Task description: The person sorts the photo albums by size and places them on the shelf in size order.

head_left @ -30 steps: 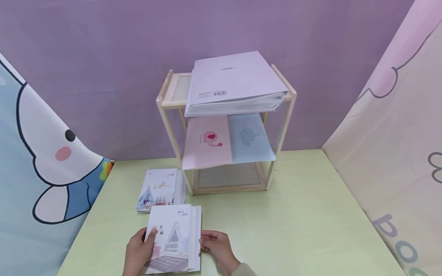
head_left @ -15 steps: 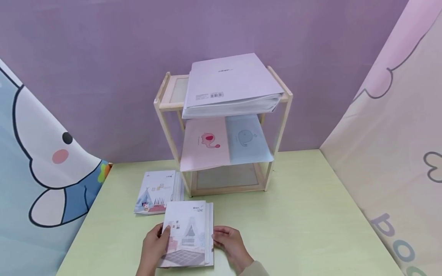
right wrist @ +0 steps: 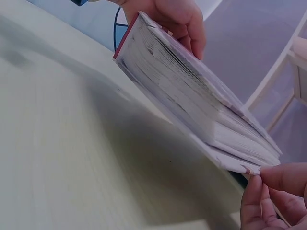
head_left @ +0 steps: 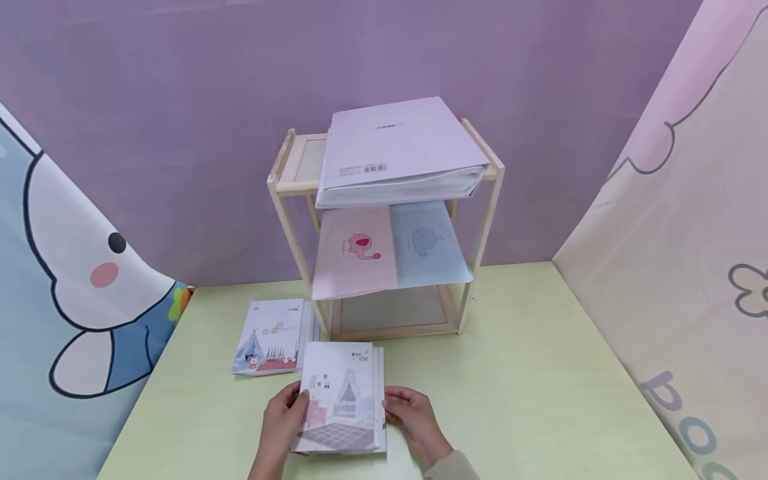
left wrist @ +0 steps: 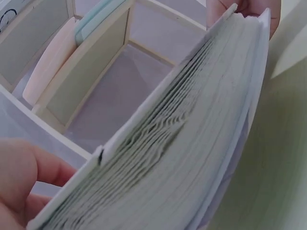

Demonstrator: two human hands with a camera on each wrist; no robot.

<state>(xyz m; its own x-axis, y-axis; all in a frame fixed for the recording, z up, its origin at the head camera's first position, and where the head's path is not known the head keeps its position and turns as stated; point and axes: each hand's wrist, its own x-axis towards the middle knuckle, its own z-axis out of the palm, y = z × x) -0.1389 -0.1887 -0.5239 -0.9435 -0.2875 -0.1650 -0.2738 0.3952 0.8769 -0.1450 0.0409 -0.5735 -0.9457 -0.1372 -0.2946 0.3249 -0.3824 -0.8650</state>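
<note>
A thick book with a pale room picture on its cover (head_left: 339,400) is held between both hands at the front of the table. At its left edge my left hand (head_left: 282,423) grips it, thumb on the cover; in the left wrist view, this hand (left wrist: 29,184) shows at the lower left, beside the page block (left wrist: 158,158). My right hand (head_left: 418,421) pinches the book's right edge. The right wrist view shows thumb and fingers of the right hand (right wrist: 280,194) on a cover corner, with the book (right wrist: 177,91) raised above the table.
A similar book (head_left: 270,337) lies behind on the left, near the wooden shelf (head_left: 489,207). A large lilac album (head_left: 402,143) covers most of the top tier; pink (head_left: 354,250) and blue (head_left: 426,243) booklets lie on the middle one. Printed cloths flank the green table (head_left: 528,373).
Both hands have moved to the right and slightly away from the front edge with the book between them. Their holds look the same. The camera view has shifted slightly.
</note>
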